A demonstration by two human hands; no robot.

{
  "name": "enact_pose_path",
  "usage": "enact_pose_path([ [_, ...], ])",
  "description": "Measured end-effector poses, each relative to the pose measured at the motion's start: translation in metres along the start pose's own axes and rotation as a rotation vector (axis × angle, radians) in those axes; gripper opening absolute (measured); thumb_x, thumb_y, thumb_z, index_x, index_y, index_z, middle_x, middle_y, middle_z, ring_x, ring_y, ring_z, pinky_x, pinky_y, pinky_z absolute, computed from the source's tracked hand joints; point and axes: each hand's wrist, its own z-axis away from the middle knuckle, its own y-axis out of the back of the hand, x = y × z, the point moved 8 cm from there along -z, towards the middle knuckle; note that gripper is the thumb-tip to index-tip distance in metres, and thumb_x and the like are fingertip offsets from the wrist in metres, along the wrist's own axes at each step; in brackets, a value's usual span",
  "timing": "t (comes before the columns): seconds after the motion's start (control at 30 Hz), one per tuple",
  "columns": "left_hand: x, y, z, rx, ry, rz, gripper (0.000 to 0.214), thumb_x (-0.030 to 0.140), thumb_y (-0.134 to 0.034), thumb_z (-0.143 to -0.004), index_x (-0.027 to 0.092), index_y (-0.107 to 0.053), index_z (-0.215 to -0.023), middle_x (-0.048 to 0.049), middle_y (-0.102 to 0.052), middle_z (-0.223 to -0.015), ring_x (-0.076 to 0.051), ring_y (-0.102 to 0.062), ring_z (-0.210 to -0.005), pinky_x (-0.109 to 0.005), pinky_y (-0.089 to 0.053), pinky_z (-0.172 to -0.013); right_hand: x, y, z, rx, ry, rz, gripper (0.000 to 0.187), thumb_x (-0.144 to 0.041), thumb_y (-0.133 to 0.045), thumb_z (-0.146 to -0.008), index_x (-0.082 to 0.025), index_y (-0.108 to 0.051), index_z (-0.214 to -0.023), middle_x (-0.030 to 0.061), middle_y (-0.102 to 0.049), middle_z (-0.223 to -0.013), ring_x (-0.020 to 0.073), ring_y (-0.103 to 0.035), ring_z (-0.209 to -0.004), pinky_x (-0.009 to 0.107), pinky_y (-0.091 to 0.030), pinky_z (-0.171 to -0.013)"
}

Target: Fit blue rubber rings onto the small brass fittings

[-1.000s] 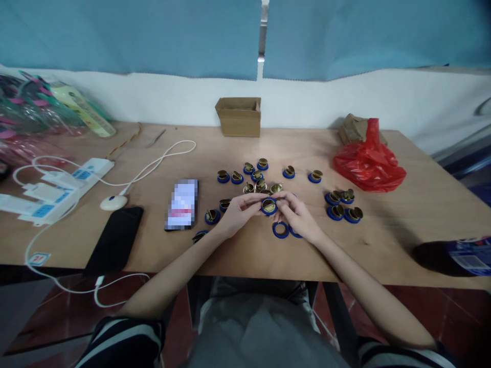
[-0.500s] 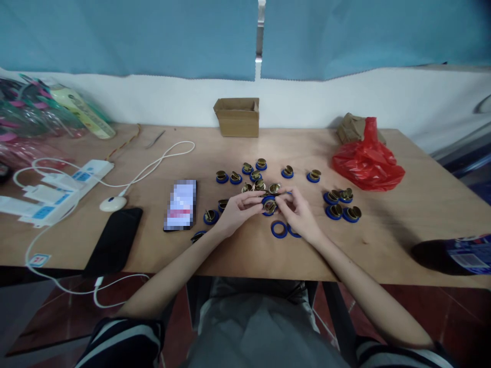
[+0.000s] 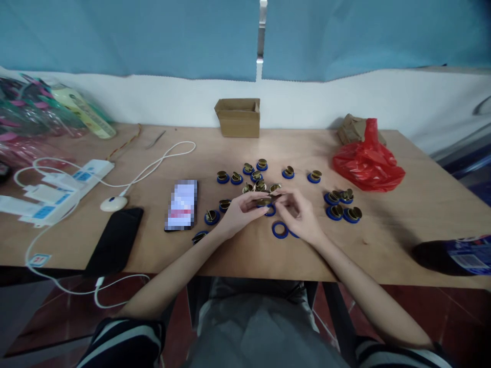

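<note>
In front of me, my left hand (image 3: 242, 214) pinches a round brass-coloured metal piece (image 3: 263, 203), seen nearly edge-on. Its finer parts are too small to tell. My right hand (image 3: 298, 214) closes in from the other side, fingertips at the same piece and partly hiding it. A blue ring (image 3: 271, 210) shows just under the piece, between the hands; whether it is joined to it I cannot tell. Nearer me lies a loose blue ring (image 3: 280, 230), with another partly covered by my right hand. Beyond my fingers several similar brass pieces (image 3: 256, 176) stand, most in blue rings.
To the right are a group of ringed brass pieces (image 3: 334, 211), a red plastic bag (image 3: 368, 163) and a dark bottle (image 3: 452, 254). A cardboard box (image 3: 240, 122) stands at the back. Leftward lie a lit phone (image 3: 181, 204), a black phone (image 3: 115, 240) and a power strip (image 3: 65, 191).
The brass piece between my fingers has turned from face-up to nearly edge-on. My right fingers have shifted slightly around it, and the blue ring now shows below it.
</note>
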Motion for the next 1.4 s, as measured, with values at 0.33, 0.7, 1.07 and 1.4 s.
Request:
enact_pose_path([
  [0.33, 0.002, 0.003, 0.004, 0.062, -0.014, 0.004, 0.051, 0.025, -0.091, -0.065, 0.02, -0.063, -0.108, -0.0056, -0.07, -0.112, -0.017, -0.069, -0.098, -0.032, -0.056, -0.091, 0.058, 0.063, -0.015, 0.133, -0.297, 0.371, 0.013, -0.032, -0.06, -0.083, -0.019, -0.062, -0.087, 0.0033, -0.067, -0.076, 0.0177, -0.06, -0.064, 0.031, -0.046, -0.065],
  [0.7, 0.005, 0.001, 0.004, 0.045, -0.011, -0.06, 0.046, 0.026, -0.088, -0.069, 0.02, -0.062, -0.107, -0.0056, -0.069, -0.108, -0.018, -0.069, -0.097, -0.034, -0.055, -0.093, 0.071, 0.03, -0.001, -0.228, -0.468, 0.583, 0.037, -0.055, -0.074, -0.08, -0.021, -0.062, -0.071, 0.0005, -0.067, -0.06, 0.0176, -0.06, -0.055, 0.028, -0.036, -0.051],
  [1.07, 0.002, 0.002, 0.003, 0.071, -0.027, -0.081, 0.047, 0.029, -0.087, -0.07, 0.019, -0.061, -0.108, -0.0073, -0.067, -0.112, -0.019, -0.068, -0.101, -0.034, -0.055, -0.093, 0.055, 0.019, 0.004, -0.213, -0.408, 0.815, 0.028, -0.045, -0.076, -0.085, -0.022, -0.061, -0.079, 0.0042, -0.069, -0.066, 0.0261, -0.067, -0.066, 0.031, -0.033, -0.053],
  [1.4, 0.007, -0.004, 0.004, 0.025, -0.047, -0.108, 0.044, 0.023, -0.086, -0.071, 0.019, -0.061, -0.107, -0.0078, -0.066, -0.113, -0.021, -0.067, -0.105, -0.036, -0.053, -0.097, 0.056, 0.01, 0.002, -0.267, -0.382, 0.8, 0.02, -0.033, -0.071, -0.089, -0.023, -0.06, -0.075, 0.003, -0.067, -0.063, 0.0253, -0.068, -0.067, 0.031, -0.034, -0.056],
])
